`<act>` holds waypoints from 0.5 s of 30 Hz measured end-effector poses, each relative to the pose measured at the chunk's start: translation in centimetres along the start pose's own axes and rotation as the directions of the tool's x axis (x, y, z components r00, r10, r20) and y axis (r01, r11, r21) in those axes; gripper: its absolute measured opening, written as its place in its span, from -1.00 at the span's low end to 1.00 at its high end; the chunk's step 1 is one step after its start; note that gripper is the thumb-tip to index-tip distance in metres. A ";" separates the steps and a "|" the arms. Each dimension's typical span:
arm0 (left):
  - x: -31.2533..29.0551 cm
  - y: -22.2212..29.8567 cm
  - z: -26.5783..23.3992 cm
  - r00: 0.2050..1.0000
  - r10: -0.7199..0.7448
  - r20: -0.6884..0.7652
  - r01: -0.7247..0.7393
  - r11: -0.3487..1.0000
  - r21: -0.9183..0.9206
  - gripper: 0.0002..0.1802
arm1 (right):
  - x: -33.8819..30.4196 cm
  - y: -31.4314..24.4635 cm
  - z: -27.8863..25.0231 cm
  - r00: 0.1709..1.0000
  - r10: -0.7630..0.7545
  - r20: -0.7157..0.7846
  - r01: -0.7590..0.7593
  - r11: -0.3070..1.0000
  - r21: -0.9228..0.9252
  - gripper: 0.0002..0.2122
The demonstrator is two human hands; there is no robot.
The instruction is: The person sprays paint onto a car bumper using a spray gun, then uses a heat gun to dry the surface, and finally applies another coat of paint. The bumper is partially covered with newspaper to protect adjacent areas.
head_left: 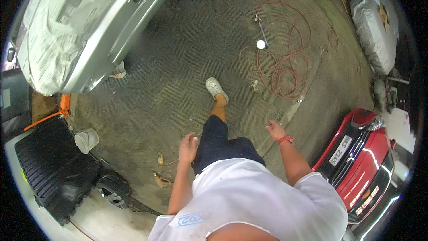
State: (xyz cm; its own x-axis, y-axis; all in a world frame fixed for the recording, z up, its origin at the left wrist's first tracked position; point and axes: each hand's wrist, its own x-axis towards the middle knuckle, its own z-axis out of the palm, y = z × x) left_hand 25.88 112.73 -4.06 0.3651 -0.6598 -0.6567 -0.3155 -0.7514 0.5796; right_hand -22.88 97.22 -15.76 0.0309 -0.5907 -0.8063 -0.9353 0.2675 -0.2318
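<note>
My left hand hangs beside my dark shorts, its fingers loosely bent and apart, with nothing seen in it. On the other side my right hand is held out over the floor, fingers slightly curled and apart, also with no object showing. A red watch is on the right wrist. Neither hand touches anything. One foot in a pale clog is set forward on the concrete floor.
A silver car body, partly masked with sheeting, stands far left. Tangled red hose lies ahead right, near a white round-topped tool. A red car is at right. A white bucket, black liner and tire stand left.
</note>
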 end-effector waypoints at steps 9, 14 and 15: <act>17.6 20.9 12.0 0.766 0.227 0.601 -0.471 0.835 0.285 -0.42 | 19.4 -6.8 -19.6 0.978 -0.161 -0.134 0.139 0.977 -0.160 -0.50; 20.0 28.4 23.0 0.518 0.325 0.791 -0.630 0.770 0.096 -0.31 | 35.7 -9.4 -28.5 0.988 -0.145 0.058 0.154 0.846 -0.511 -0.58; 20.9 29.8 25.0 0.476 0.302 0.826 -0.653 0.751 0.101 -0.30 | 40.4 -8.7 -29.0 0.983 -0.176 0.053 0.170 0.760 -0.628 -0.60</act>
State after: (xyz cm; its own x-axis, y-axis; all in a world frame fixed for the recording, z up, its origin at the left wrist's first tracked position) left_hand 2.23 76.48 -12.59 -0.6449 -0.5450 -0.5359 -0.5639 -0.1339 0.8149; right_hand -23.72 48.91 -30.56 0.2141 -0.5872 -0.7806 -0.9265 -0.3753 0.0282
